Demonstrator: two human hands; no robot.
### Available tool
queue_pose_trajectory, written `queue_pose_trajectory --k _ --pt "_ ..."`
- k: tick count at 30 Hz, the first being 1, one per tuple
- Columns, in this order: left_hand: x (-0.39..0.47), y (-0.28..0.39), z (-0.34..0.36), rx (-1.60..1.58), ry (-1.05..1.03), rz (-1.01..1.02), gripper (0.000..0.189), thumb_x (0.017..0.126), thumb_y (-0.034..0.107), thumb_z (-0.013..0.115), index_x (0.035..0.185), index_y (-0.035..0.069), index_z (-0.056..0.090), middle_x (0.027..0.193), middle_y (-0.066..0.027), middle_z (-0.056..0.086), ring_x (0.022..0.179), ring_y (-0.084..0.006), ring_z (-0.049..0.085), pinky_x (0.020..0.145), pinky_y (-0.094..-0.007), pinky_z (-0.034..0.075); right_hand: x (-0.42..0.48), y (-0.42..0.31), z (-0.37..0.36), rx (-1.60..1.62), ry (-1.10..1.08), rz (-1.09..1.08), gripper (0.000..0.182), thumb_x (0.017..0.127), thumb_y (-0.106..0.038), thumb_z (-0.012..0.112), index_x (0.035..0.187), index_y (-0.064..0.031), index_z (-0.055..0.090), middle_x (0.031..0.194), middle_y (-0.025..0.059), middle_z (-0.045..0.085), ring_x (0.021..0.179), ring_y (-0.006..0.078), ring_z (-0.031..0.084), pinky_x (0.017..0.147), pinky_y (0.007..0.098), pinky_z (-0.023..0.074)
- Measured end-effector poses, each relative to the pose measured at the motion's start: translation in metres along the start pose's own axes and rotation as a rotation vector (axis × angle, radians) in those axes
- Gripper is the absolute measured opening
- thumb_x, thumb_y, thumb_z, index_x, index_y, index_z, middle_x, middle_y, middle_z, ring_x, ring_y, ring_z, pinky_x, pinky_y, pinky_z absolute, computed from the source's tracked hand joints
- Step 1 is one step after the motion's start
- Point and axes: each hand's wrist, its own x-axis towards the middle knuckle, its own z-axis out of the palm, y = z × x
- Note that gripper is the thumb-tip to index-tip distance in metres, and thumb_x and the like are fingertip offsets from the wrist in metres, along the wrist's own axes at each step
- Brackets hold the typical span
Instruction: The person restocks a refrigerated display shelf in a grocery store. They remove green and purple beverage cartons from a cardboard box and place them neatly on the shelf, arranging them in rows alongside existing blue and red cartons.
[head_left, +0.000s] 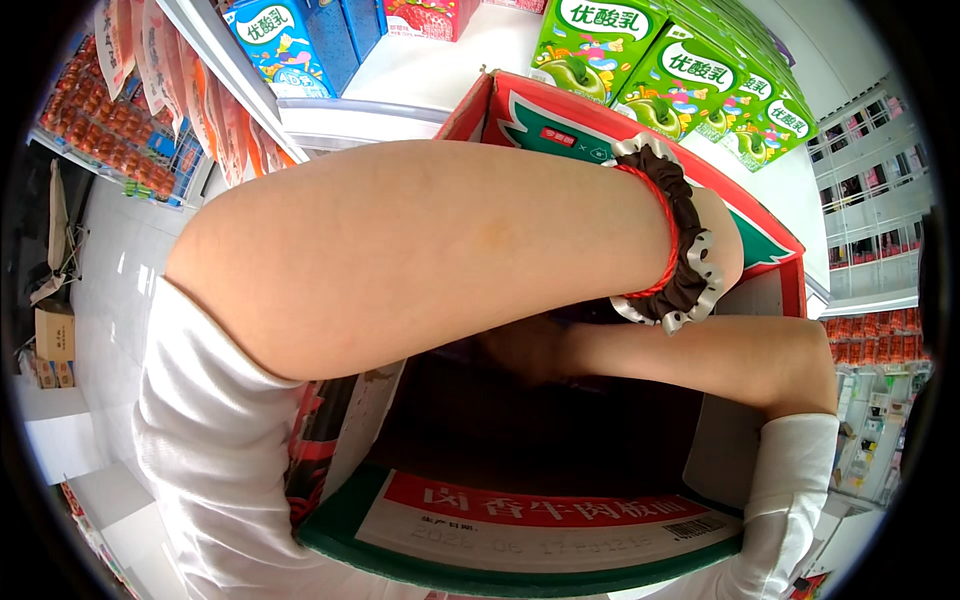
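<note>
An open red and green cardboard carton (517, 559) stands close in front of me, with printing and a barcode on its near flap. My left arm reaches across its opening. A brown and white ruffled scrunchie (679, 217) and a red cord bracelet (670, 247) circle the wrist. Only the back of my left hand (726, 232) shows, bent down at the carton's far right side; its fingers are hidden. From the right, my right hand (532, 349) reaches into the dark inside of the carton. It is dim and blurred, and whatever it touches cannot be made out.
Green drink cartons (592, 52) stand in rows on a white shelf (427, 71) behind the carton. Blue drink cartons (281, 45) and a strawberry one (427, 19) sit left. Packets (161, 60) hang farther left; a wire rack (870, 180) stands right.
</note>
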Motion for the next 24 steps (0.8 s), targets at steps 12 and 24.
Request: queue_pose_trajectory --k 12,24 --pt "0.014 -0.013 0.045 -0.146 0.286 0.112 0.023 0.041 0.013 0.061 0.051 0.007 0.041 0.054 -0.0125 0.033 0.049 -0.0331 0.033 0.047 -0.0434 0.020 0.003 -0.044 0.002 -0.021 -0.062 0.194 0.046 0.090 -0.009 0.047 0.131 0.0092 0.038 0.078 0.0222 0.065 0.071 0.0368 0.066 0.057 0.0454 0.0523" --pt "0.019 -0.007 0.011 -0.146 -0.145 -0.091 0.023 0.073 0.029 0.065 0.082 0.008 0.070 0.076 -0.0148 0.067 0.072 -0.0358 0.064 0.061 -0.0438 0.049 -0.009 -0.115 -0.085 -0.482 -0.162 -0.058 0.021 0.067 -0.022 0.075 0.085 -0.0135 0.070 0.089 0.0038 0.070 0.085 0.0210 0.068 0.065 0.0342 0.0525"
